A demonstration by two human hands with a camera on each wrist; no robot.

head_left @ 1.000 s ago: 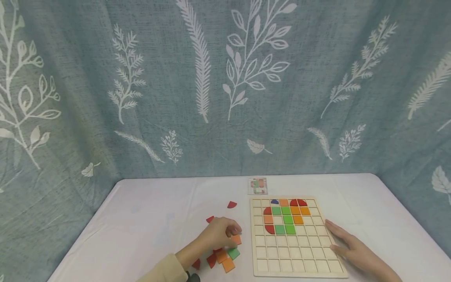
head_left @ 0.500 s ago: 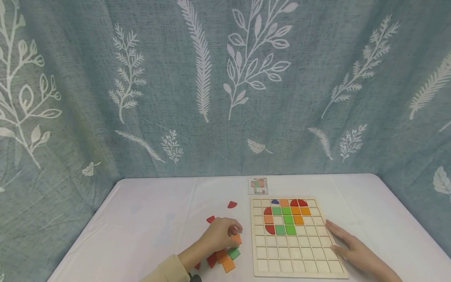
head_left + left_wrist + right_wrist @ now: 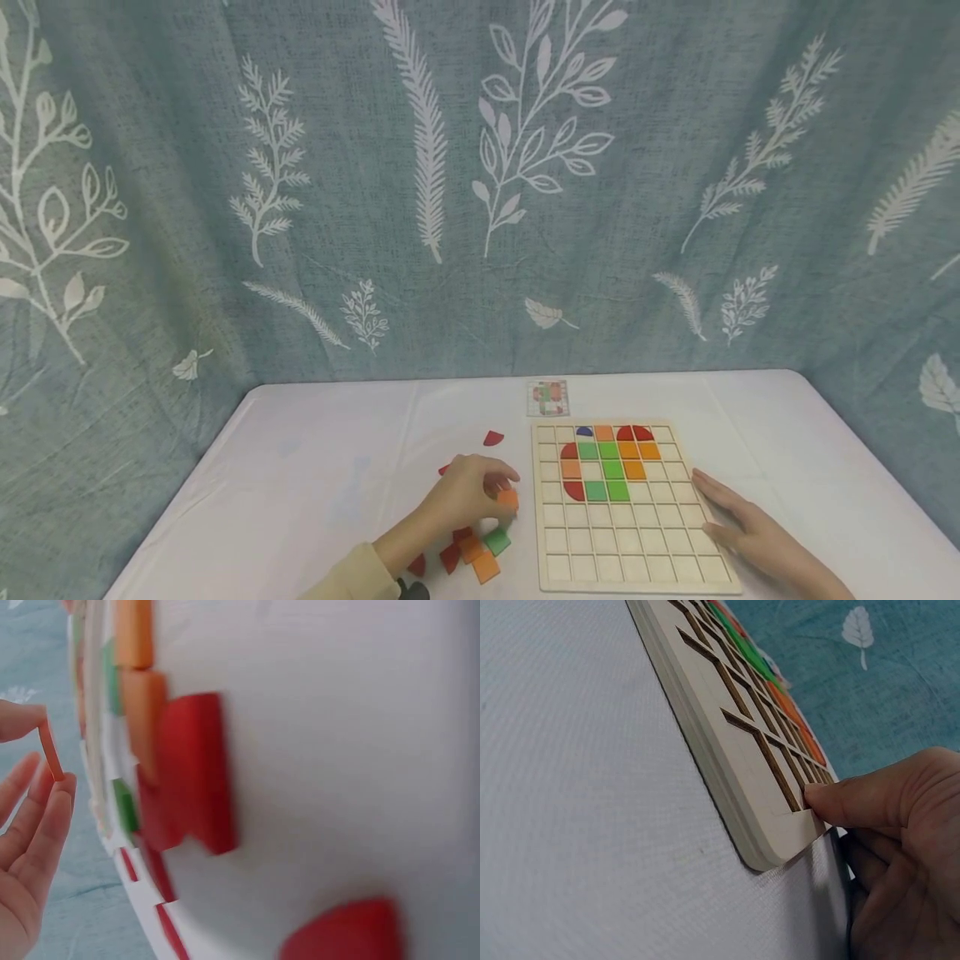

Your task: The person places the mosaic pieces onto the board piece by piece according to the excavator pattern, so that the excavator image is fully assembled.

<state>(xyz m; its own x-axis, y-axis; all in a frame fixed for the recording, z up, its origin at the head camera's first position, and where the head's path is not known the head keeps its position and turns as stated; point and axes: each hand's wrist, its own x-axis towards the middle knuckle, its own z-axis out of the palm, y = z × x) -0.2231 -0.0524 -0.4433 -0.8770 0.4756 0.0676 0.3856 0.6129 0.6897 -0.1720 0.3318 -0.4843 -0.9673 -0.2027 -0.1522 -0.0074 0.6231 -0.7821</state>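
Observation:
In the head view my left hand (image 3: 476, 490) pinches an orange square tile (image 3: 507, 499) between thumb and fingertips, just left of the board. The left wrist view shows that tile (image 3: 50, 751) edge-on between thumb and fingers. Below the hand lie a green tile (image 3: 497, 542), an orange tile (image 3: 486, 568) and several red pieces (image 3: 450, 558). My right hand (image 3: 750, 531) rests against the right edge of a wooden grid board (image 3: 600, 567), fingers extended. In the right wrist view its thumb (image 3: 855, 801) touches the board's rim; the other fingers are partly hidden.
Red, orange, green and blue pieces fill several cells in the board's upper part. A pattern card (image 3: 548, 398) lies behind the board. A red quarter-round piece (image 3: 493, 437) lies left of it. A patterned curtain (image 3: 450, 208) hangs behind the white table (image 3: 315, 467).
My left hand has lifted slightly and shifted a little right, with the orange tile now raised off the pile. The right hand and the board stay put.

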